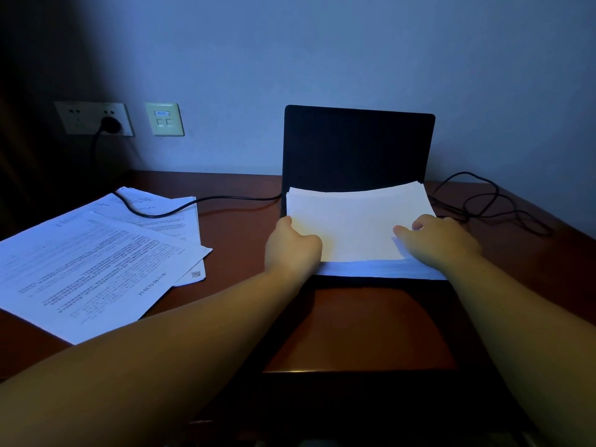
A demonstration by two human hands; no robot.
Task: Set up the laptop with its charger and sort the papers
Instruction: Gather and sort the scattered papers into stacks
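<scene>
1. Several printed sheets (pixel 93 259) lying at desk (pixel 232 227) left, charger cable (pixel 167 211) crossing them from wall socket (pixel 96 119).
2. L hand (pixel 292 246), R hand (pixel 442 238) gripping blank paper stack (pixel 354 221), resting on open laptop (pixel 356 146), center.

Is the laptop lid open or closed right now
Open. The laptop lid stands upright behind a white paper stack lying on its base; the screen is dark.
</scene>
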